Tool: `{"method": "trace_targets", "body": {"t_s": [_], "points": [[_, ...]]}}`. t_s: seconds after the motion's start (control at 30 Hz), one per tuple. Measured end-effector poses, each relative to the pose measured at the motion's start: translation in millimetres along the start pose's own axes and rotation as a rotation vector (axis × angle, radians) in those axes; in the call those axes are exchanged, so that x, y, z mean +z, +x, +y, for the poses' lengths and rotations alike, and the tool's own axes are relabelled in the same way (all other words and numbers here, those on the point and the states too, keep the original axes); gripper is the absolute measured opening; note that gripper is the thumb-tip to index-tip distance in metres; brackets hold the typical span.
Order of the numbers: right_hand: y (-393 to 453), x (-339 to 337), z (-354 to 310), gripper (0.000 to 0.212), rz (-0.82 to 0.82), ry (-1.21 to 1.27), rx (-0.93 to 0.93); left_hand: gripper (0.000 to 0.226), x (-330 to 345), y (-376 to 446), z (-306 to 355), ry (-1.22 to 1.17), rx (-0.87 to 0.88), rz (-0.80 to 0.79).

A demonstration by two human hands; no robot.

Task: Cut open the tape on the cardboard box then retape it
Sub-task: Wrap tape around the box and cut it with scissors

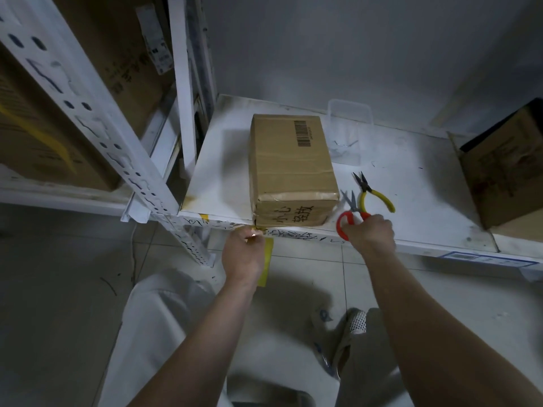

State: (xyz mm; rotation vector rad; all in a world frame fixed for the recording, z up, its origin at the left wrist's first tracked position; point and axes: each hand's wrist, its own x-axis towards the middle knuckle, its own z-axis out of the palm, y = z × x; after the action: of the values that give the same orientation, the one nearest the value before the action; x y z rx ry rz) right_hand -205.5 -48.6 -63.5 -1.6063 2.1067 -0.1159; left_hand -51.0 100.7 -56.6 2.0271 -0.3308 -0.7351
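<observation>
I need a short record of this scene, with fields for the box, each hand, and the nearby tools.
box: cardboard box on the white shelf, taped shut, near the front edge
right hand: right hand grips red-handled scissors, blades pointing away, beside the box
left hand: left hand holds a yellow tape strip at the shelf edge
other tools: yellow-handled pliers lying on the shelf

A storeroom: white slotted-steel racks (pixel 97 118) hold cartons (pixel 44 136) on the left, a scuffed shelf (pixel 411 183) carries a box (pixel 291 165), scissors (pixel 351 214) and pliers (pixel 371 190), above a tiled floor (pixel 58 274).
</observation>
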Motion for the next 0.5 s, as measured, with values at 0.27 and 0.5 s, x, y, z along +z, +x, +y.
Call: {"method": "trace_targets", "body": {"t_s": [0.27, 0.5], "points": [[-3, 11, -17, 0.038, 0.343, 0.187, -0.257, 0.02, -8, 8, 2, 0.156, 0.233, -0.123], [-64, 21, -56, 0.079, 0.373, -0.087, -0.987, 0.03, -14, 9, 3, 0.181, 0.298, -0.134]]}}
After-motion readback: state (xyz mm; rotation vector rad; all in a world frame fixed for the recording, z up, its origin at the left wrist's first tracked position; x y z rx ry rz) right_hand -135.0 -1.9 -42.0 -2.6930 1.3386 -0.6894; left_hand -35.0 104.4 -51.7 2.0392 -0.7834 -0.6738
